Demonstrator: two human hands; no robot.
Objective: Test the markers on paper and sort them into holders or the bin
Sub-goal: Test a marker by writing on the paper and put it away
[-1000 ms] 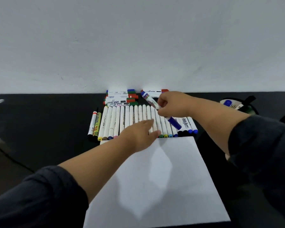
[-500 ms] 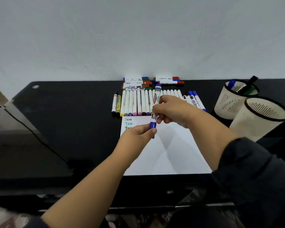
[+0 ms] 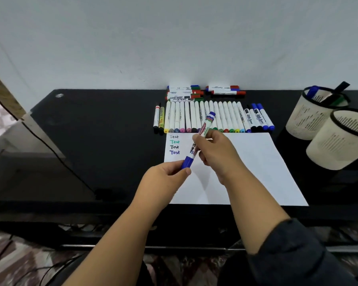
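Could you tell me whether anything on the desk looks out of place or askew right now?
Nothing stands out. The marker row lies tidy above the paper, both holders stand upright, and both hands hold the blue marker.

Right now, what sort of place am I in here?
Probably a home or office desk set up for sorting stationery. A black desk stands against a plain wall, with a long row of markers, a white sheet of paper bearing "Test" scribbles, and two mesh pen holders.
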